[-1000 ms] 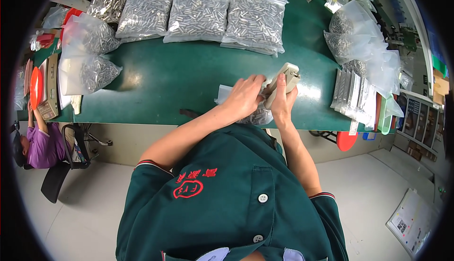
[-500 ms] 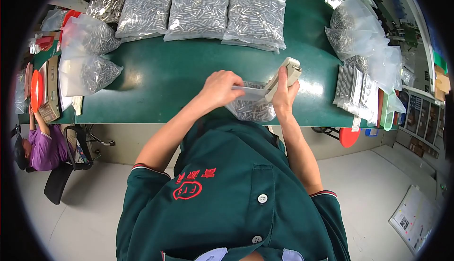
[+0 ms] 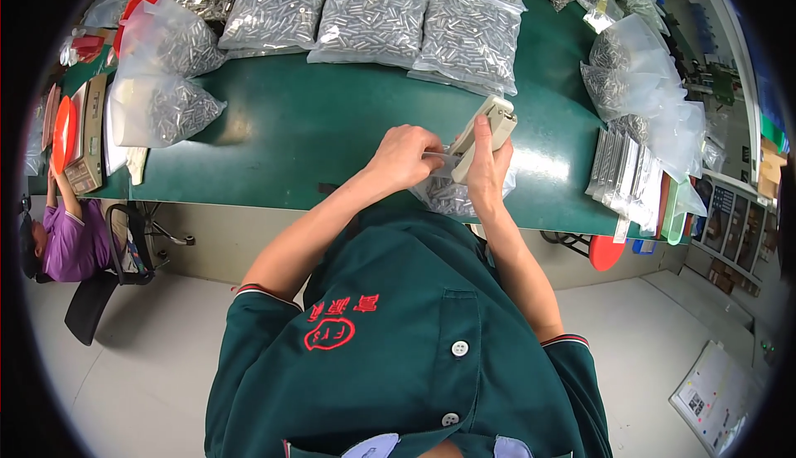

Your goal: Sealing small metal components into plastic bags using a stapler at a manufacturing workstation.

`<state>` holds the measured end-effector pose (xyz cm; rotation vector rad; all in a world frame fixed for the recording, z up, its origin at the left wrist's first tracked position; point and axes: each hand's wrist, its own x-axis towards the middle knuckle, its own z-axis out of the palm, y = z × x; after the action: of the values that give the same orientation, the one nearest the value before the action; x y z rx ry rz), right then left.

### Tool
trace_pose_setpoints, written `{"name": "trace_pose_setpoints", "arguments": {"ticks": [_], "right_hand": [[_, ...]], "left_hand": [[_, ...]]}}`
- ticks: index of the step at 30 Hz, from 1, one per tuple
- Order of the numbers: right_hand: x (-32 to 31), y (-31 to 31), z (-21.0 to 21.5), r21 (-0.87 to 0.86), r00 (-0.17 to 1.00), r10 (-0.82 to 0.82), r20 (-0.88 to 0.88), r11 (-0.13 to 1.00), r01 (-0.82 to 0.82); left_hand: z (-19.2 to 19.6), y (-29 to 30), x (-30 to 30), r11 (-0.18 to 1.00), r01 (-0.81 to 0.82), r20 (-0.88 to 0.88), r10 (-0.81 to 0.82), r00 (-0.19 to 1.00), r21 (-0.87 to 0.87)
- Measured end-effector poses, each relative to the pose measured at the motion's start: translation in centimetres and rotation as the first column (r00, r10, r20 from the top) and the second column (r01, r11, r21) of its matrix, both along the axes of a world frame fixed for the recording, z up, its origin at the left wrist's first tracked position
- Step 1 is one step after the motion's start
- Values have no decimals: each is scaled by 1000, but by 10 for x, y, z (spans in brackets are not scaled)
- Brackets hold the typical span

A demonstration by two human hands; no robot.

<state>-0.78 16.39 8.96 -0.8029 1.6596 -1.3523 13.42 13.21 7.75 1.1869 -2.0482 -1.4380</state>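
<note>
A clear plastic bag (image 3: 448, 198) of small metal pins rests at the table's front edge, in front of my body. My left hand (image 3: 403, 156) pinches the left end of its upper edge. My right hand (image 3: 489, 174) is wrapped round a cream, two-jawed hand sealer (image 3: 497, 116), tilted, with its lower end at the bag's mouth. The jaws lie across the upper edge, close to my left fingertips. My hands and the sealer hide part of the bag's mouth; whether the jaws are pressed fully together I cannot tell.
Large bags of metal pins (image 3: 373, 23) lie in rows along the back of the green table (image 3: 290, 126). Smaller filled bags (image 3: 170, 110) stand at left, and others (image 3: 618, 89) at right by stacked flat packs (image 3: 618, 172). A person in purple (image 3: 76, 242) sits far left.
The sealer in my right hand has moved left along the bag's upper edge, nearer my left hand. The whole view has shifted slightly.
</note>
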Motion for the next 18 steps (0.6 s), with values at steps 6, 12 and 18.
{"name": "trace_pose_setpoints", "arguments": {"ticks": [6,12,18], "right_hand": [[0,-1,-4,17,1000,4,17,1000,-4],[2,-1,-8,14,1000,-7,11,1000,7],[-3,-3,-18,-16,997,-34,-67,999,33]], "left_hand": [[4,0,0,1000,-21,-15,21,1000,2],[4,0,2,999,-16,-51,17,999,33],[3,2,4,999,-9,-101,13,995,45]]}}
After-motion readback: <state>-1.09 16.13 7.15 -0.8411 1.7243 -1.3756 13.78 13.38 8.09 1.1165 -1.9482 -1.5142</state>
